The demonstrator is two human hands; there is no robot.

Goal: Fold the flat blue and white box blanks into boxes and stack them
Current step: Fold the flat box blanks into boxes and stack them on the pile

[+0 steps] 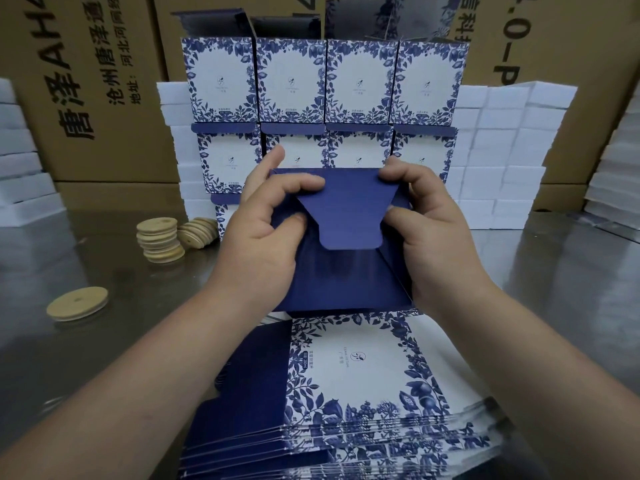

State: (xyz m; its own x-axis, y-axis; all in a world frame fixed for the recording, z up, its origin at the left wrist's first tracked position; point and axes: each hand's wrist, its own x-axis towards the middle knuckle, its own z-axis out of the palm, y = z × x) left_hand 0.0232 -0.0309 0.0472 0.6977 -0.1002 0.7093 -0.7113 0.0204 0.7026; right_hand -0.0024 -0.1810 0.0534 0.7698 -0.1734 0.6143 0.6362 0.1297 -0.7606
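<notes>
The person holds a half-formed dark blue card box (346, 275) up over the middle of the steel table (86, 341), one end turned toward them. The left hand (259, 237) grips the box's left side, its fingers curled onto the end flaps. The right hand (436, 230) grips the right side, thumb and fingers pinching at the flaps. A blue trapezoid tongue flap (348, 216) lies on top, not tucked in as far as I can see.

To close it well, I'd say both thumbs should hold the side flaps flat and square while the tongue's rounded tip slides under the edge without creasing.

The pile of flat blue-and-white floral blanks (367, 372) lies at the near edge. The wall of finished floral boxes (325, 81) stands at the far edge, where this one belongs. Round wooden discs (161, 237) sit toward the left edge.
</notes>
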